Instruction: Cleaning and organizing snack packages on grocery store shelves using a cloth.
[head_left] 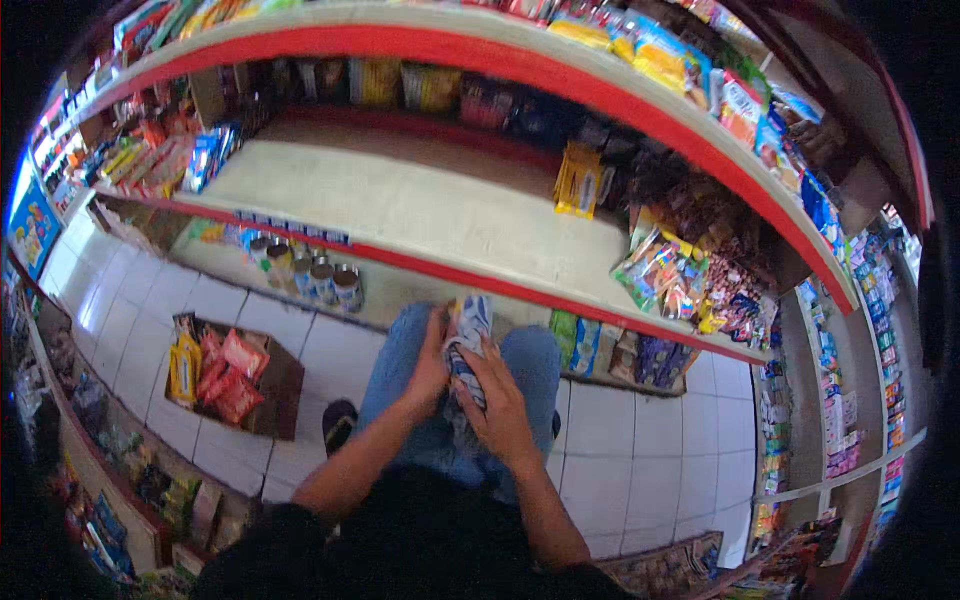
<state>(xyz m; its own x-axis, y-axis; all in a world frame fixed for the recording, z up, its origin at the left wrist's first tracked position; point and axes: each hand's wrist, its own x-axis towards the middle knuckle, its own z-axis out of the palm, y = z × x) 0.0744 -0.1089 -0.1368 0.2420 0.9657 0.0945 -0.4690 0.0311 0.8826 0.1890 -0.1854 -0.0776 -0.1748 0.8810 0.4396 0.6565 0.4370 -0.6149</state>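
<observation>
Between my knees, in front of the lower shelf, both hands are closed around a crumpled white-and-blue bundle (473, 322). I cannot tell whether it is a packet, a cloth, or a cloth around something; a bit of yellow shows near its top left. My left hand (432, 365) grips it along the left side. Across its front and right side lies my right hand (492, 395), fingers bent over it. Much of the bundle's lower part is hidden by the fingers.
A cardboard box (285, 395) with red and yellow packets stands on the tiled floor at left. Ahead runs a red-edged shelf (400, 205), bearing yellow packs (577, 180) and mixed packets (665, 275). Several cans (346, 287) stand beneath it. Stocked racks (835, 380) rise at right.
</observation>
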